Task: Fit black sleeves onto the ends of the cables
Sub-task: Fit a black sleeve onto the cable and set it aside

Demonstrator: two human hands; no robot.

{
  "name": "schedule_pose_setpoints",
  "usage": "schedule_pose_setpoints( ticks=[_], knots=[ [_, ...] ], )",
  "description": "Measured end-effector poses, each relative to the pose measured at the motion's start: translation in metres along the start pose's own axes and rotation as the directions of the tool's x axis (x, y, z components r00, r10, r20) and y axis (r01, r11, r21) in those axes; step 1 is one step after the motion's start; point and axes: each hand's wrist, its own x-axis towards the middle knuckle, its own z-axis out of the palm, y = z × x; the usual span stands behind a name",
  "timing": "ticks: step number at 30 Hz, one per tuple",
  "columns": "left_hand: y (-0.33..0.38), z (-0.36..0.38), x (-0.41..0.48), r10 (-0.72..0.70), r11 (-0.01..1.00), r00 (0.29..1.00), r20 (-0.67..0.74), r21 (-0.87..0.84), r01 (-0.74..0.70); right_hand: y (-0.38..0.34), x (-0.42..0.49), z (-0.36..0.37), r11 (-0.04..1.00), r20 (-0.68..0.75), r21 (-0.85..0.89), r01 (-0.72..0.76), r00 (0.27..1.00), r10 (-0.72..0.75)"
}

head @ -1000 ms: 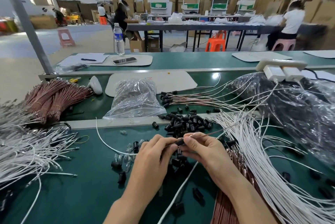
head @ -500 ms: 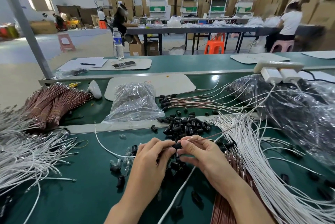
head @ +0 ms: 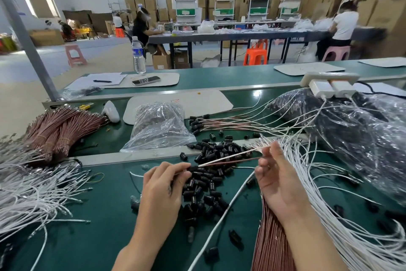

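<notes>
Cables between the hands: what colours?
A white cable and a reddish-brown cable, clearest in the head view.

Water bottle [head: 138, 55], phone [head: 145, 80], pen [head: 102, 81] on far bench [head: 230, 77].

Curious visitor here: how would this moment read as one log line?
left hand: pinches black sleeve | right hand: holds cables | step: fitting sleeve
</notes>
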Motion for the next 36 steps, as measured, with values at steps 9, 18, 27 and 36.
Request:
schedule_pose_setpoints(
  ticks=[9, 18, 27, 36],
  knots=[
    [-0.01, -0.02, 0.004, -0.098, 0.989, 0.982, -0.16, -0.123, 0.078, -0.013, 0.004, -0.017, 0.862, -0.075, 0.494, 0.115, 0.993, -0.089],
    [-0.011, -0.026, 0.009, -0.146, 0.983, 0.959, -0.241, -0.14, 0.114, -0.022, 0.006, -0.02, 0.786, -0.141, 0.594, 0.172, 0.984, -0.109],
    [-0.002, -0.017, 0.013, -0.438, 0.773, 0.884, -0.162, -0.569, 0.279, 0.021, -0.005, 0.013, 0.974, 0.193, -0.2, -0.11, 0.97, 0.149],
    [0.021, 0.005, 0.001, -0.183, 0.885, 0.973, 0.137, -0.409, 0.224, 0.053, -0.019, 0.038, 0.826, 0.297, -0.554, 0.106, 0.952, 0.077]
  ],
)
